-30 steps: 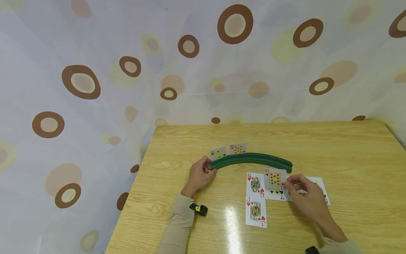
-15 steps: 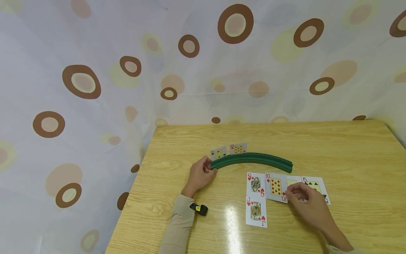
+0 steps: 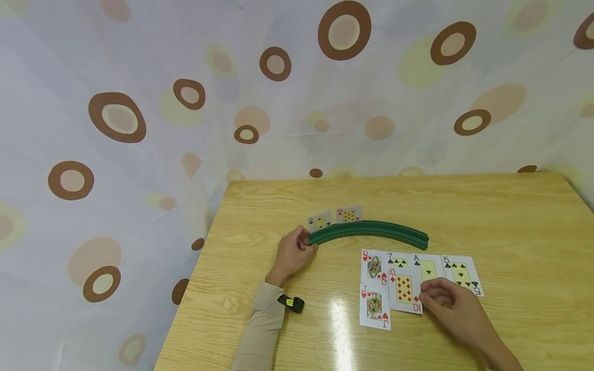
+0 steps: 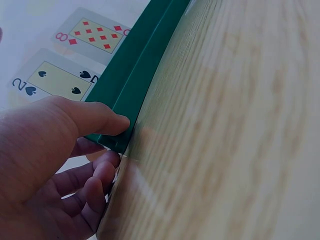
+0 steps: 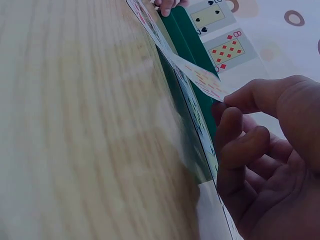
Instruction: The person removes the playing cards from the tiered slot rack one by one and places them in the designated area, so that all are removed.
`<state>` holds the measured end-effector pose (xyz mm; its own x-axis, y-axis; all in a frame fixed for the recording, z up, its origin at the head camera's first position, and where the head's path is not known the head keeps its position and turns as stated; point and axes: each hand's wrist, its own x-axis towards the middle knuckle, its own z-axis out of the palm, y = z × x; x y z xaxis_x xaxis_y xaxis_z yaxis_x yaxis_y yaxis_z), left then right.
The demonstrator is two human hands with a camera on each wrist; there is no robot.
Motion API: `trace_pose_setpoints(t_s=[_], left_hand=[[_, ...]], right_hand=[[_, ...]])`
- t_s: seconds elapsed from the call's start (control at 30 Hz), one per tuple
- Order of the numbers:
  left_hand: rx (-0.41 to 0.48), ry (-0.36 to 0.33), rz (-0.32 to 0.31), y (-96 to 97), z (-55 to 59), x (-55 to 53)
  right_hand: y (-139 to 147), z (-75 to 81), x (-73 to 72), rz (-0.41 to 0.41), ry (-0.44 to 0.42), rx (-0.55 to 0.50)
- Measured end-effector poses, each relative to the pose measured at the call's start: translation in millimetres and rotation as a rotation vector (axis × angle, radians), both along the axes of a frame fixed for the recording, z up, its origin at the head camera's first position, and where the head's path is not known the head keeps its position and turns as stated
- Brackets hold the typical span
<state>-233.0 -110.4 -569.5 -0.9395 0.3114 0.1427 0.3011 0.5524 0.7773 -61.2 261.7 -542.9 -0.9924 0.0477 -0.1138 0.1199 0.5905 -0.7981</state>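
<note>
My left hand (image 3: pixel 293 256) grips the left end of a curved green playing card holder (image 3: pixel 371 228), its thumb (image 4: pixel 102 119) on the holder in the left wrist view. Standing in the holder's slot are a two of spades (image 3: pixel 320 222) and an eight of diamonds (image 3: pixel 349 215). With thumb and forefinger, my right hand (image 3: pixel 457 312) pinches the right edge of a ten of diamonds (image 3: pixel 403 291). That card overlaps the lower part of a seven of clubs (image 3: pixel 400 262). In the right wrist view the ten (image 5: pixel 200 79) slants up from the laid cards to my fingertips.
A queen of hearts (image 3: pixel 374 265), the seven, an ace of clubs (image 3: pixel 429 268) and a five of clubs (image 3: pixel 461 273) lie in a row on the wooden table (image 3: pixel 260 206). Below the queen lies a jack of hearts (image 3: pixel 375 307). A patterned curtain (image 3: pixel 297 108) stands behind the table.
My right hand has drawn the ten of diamonds down, from near the holder to the seven's lower part, uncovering the seven's top and the ace. The left hand keeps its place.
</note>
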Motion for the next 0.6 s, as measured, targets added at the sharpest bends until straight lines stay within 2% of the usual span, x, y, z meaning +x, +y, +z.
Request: trace_pose_setpoints(t_s=[0.3, 0.6], left_hand=[[-0.011, -0.006, 0.003, -0.3, -1.7, 0.2], [0.001, -0.015, 0.004, 0.9, 3.8, 0.8]], right_hand=[[3.8, -2.1, 12.5, 0.028, -0.108, 0.037], [-2.2, -0.2, 19.2, 0.05, -0.084, 0.068]])
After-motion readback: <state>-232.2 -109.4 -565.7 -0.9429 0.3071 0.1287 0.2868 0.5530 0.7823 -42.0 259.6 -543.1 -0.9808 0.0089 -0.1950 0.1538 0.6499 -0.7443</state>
